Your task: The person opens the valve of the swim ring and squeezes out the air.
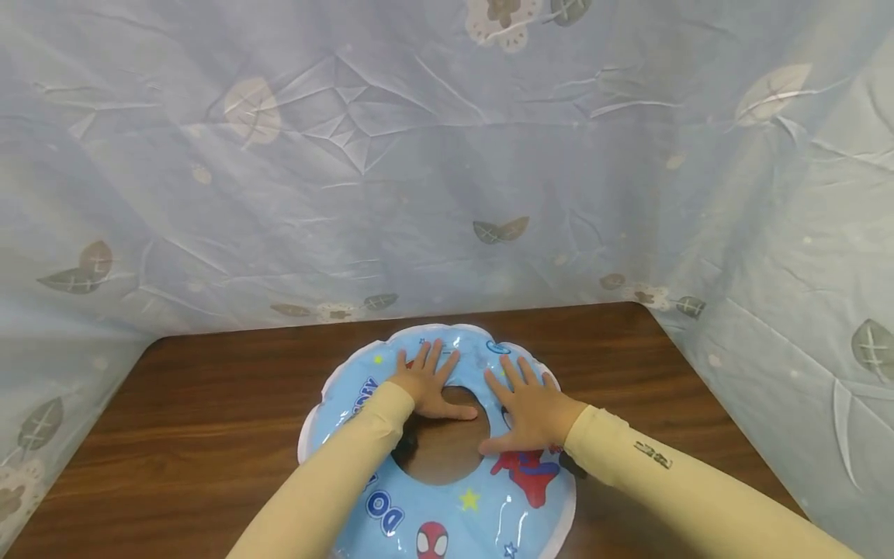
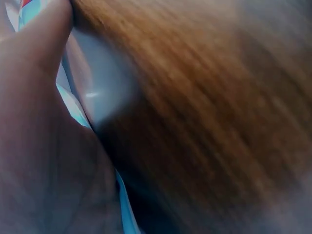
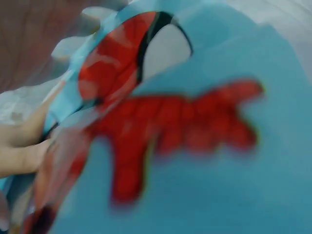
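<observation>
A light-blue inflatable swim ring (image 1: 377, 466) with a white scalloped rim lies on the brown table, printed with stars, letters and red masked cartoon figures. My left hand (image 1: 426, 384) rests on its far left part with fingers spread, the thumb reaching over the centre hole. On the far right part of the ring my right hand (image 1: 528, 413) lies spread too, its thumb near the hole's edge. In the left wrist view the left hand (image 2: 44, 136) fills the left side beside bare wood. The ring's red figure (image 3: 180, 117) looms large and blurred in the right wrist view.
The wood-grain table (image 1: 188, 435) extends to both sides of the ring, with its far edge just beyond it. A pale blue-grey sheet (image 1: 433, 171) printed with leaves and flowers hangs behind the table and along its sides.
</observation>
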A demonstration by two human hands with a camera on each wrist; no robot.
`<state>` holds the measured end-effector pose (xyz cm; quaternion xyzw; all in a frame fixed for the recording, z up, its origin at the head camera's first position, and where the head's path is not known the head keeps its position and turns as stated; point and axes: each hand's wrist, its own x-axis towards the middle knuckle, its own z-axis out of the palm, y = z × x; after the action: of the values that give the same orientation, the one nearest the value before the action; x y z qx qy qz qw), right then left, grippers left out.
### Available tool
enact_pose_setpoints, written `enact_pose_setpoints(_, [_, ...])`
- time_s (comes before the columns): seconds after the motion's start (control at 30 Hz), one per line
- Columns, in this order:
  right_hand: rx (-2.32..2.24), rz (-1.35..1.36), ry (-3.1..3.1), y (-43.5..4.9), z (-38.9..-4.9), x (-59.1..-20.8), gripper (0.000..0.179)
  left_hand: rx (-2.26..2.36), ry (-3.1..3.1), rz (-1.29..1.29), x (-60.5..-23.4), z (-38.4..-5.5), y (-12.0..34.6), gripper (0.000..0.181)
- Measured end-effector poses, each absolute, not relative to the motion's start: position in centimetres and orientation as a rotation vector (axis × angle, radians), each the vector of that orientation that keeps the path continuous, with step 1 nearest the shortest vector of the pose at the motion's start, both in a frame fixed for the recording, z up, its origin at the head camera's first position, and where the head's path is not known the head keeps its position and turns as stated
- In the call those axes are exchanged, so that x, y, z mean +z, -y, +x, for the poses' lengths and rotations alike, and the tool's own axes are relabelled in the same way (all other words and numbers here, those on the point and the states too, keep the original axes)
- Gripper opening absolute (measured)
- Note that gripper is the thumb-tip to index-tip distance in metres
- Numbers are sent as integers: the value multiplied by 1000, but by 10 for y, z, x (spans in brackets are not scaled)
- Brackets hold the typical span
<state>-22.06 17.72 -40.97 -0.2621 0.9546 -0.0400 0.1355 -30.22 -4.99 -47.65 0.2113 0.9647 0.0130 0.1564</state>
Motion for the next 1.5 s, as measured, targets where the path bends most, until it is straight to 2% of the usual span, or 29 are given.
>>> enact_pose_setpoints(0.1, [-128, -692, -2725, -175, -229, -412, 115, 68, -2747, 626, -472, -302, 52, 117])
enact_pose_setpoints(0.37, [-45, -647, -2649, -175, -239, -412, 112, 263, -2817, 800, -428, -279, 67, 84])
enact_pose_setpoints(0.47, [-43, -639, -2638, -175, -239, -409, 113, 288, -2846, 838, -410, -258, 81, 90])
enact_pose_setpoints(0.6, [-77, -627, -2624, -175, -238, -406, 115, 279, -2873, 810, -397, -221, 103, 112])
enact_pose_setpoints(0.7, [-87, -628, -2627, -176, -237, -405, 117, 273, -2850, 732, -395, -196, 117, 128])
enact_pose_setpoints(0.8, [-87, -625, -2633, -176, -237, -406, 119, 271, -2820, 644, -400, -181, 125, 134])
enact_pose_setpoints(1.23, [-136, -673, -2629, -183, -241, -413, 120, 335, -2781, 572, -433, -175, 131, 136])
enact_pose_setpoints(1.5, [-154, -845, -2708, -176, -215, -398, 123, 300, -2773, 563, -442, -175, 131, 139])
